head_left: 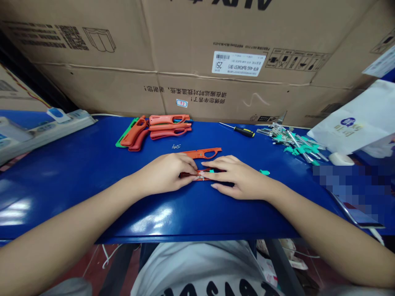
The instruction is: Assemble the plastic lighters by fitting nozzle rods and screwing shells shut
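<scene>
An orange plastic toy-gun half shell [207, 177] lies on the blue table between my hands, open side up, with small pale parts and a teal piece [211, 170] inside. My left hand [169, 172] is closed, thumb and fingers pinching at the shell's left part, which they partly hide. My right hand [237, 176] is stretched out with fingers apart, its fingertips touching the shell's right part and the small parts in it. Just beyond them rests another orange half shell [199, 153], its left end behind my left hand.
Orange gun shells [169, 126] are stacked at the back, beside a green one [123, 137]. Small screws [176, 146] lie nearby. A screwdriver [243, 131], a pile of clear and teal parts [296, 142] and a phone [354, 209] are rightward. A cardboard box [123, 82] stands behind.
</scene>
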Available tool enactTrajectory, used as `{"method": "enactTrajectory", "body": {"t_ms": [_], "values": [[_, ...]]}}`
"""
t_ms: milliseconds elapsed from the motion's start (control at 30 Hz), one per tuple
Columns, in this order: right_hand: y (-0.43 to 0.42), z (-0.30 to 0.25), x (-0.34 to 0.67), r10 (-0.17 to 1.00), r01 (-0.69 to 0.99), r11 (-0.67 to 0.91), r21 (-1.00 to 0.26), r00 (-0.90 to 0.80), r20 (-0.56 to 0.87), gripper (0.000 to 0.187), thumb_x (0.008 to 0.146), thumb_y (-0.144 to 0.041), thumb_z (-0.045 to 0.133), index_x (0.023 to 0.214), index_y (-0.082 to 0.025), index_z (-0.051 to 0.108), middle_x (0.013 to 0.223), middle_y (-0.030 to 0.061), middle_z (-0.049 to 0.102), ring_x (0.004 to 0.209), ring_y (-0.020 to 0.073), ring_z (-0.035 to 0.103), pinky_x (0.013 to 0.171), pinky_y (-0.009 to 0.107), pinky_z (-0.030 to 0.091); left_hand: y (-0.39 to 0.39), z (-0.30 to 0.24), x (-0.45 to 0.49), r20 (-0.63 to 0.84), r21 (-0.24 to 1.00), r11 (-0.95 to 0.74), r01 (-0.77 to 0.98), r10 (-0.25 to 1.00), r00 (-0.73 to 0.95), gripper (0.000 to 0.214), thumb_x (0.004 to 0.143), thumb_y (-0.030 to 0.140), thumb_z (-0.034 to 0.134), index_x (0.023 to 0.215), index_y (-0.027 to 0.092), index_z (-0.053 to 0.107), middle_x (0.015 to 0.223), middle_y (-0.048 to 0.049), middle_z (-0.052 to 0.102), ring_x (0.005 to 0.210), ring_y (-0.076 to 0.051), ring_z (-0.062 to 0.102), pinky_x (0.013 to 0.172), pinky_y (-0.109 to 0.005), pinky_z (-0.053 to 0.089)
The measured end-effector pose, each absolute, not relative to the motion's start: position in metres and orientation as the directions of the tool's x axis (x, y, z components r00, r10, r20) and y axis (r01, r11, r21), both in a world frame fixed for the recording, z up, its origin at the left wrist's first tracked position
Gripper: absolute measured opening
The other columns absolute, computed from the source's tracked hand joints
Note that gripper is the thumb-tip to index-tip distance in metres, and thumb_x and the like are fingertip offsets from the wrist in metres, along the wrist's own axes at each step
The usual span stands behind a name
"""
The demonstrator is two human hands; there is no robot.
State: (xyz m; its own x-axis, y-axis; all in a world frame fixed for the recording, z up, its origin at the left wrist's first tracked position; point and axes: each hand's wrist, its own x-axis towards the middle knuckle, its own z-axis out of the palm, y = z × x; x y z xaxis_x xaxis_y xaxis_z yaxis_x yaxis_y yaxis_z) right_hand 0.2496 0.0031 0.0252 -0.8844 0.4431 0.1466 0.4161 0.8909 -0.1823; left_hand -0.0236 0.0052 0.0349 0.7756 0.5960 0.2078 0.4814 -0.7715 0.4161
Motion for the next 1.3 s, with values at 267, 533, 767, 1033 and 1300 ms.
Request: {"method": "enactTrajectory", "body": {"t_ms": [267, 533, 767, 1033, 1300], "values": [[-0.004, 0.029, 0.248, 0.391, 0.392, 0.920, 0.024, -0.920, 0.026, 0.049, 0.107, -0.037, 0.047, 0.154, -0.024, 0.048, 0.162, 0.0195, 0.041, 0.145, 0.0355, 0.046, 0.117, 0.067, 0.030, 0.007, 0.032, -0.024, 0.219, 0.393, -0.772, 0.499, 0.606, 0.765, 0.015, 0.095, 0.025, 0.067, 0.102, 0.020, 0.080, 0.104, -0.0067, 0.079, 0.099, -0.022, 0.074, 0.090, -0.033, 0.057], [0.008, 0.037, 0.255, 0.462, 0.457, 0.886, -0.083, -0.850, 0.254, 0.044, 0.105, -0.034, 0.049, 0.147, -0.021, 0.055, 0.143, 0.0121, 0.064, 0.127, 0.0273, 0.059, 0.111, 0.052, 0.041, 0.010, 0.035, -0.026, 0.202, 0.463, -0.745, 0.479, 0.615, 0.762, 0.015, 0.093, 0.023, 0.068, 0.099, 0.019, 0.081, 0.105, -0.0053, 0.080, 0.097, -0.020, 0.074, 0.090, -0.030, 0.055], [0.016, 0.045, 0.269, 0.535, 0.483, 0.843, -0.237, -0.796, 0.284, 0.015, 0.099, -0.023, 0.058, 0.098, -0.019, 0.072, 0.099, 0.0075, 0.073, 0.094, 0.0214, 0.064, 0.087, 0.038, 0.045, 0.009, 0.040, -0.026, 0.194, 0.426, -0.728, 0.537, 0.653, 0.732, 0.019, 0.086, 0.024, 0.070, 0.102, 0.019, 0.077, 0.101, -0.0044, 0.077, 0.091, -0.020, 0.072, 0.086, -0.030, 0.055], [0.006, 0.029, 0.251, 0.644, 0.487, 0.708, -0.511, -0.743, 0.185, 0.005, 0.096, -0.017, 0.064, 0.100, -0.018, 0.065, 0.098, 0.0048, 0.066, 0.080, 0.0149, 0.060, 0.072, 0.027, 0.047, -0.002, 0.031, -0.014, 0.256, 0.408, -0.776, 0.481, 0.603, 0.755, 0.019, 0.100, 0.025, 0.055, 0.112, 0.020, 0.069, 0.109, -0.0057, 0.073, 0.100, -0.020, 0.068, 0.088, -0.030, 0.053], [0.000, 0.029, 0.246, 0.710, 0.534, 0.650, -0.541, -0.680, 0.182, 0.009, 0.093, -0.009, 0.062, 0.089, -0.018, 0.063, 0.085, 0.0011, 0.062, 0.067, 0.0115, 0.054, 0.065, 0.024, 0.042, -0.004, 0.025, -0.010, 0.265, 0.436, -0.775, 0.457, 0.596, 0.758, 0.020, 0.102, 0.021, 0.053, 0.112, 0.021, 0.071, 0.113, -0.0056, 0.071, 0.103, -0.019, 0.067, 0.091, -0.031, 0.052]]}}
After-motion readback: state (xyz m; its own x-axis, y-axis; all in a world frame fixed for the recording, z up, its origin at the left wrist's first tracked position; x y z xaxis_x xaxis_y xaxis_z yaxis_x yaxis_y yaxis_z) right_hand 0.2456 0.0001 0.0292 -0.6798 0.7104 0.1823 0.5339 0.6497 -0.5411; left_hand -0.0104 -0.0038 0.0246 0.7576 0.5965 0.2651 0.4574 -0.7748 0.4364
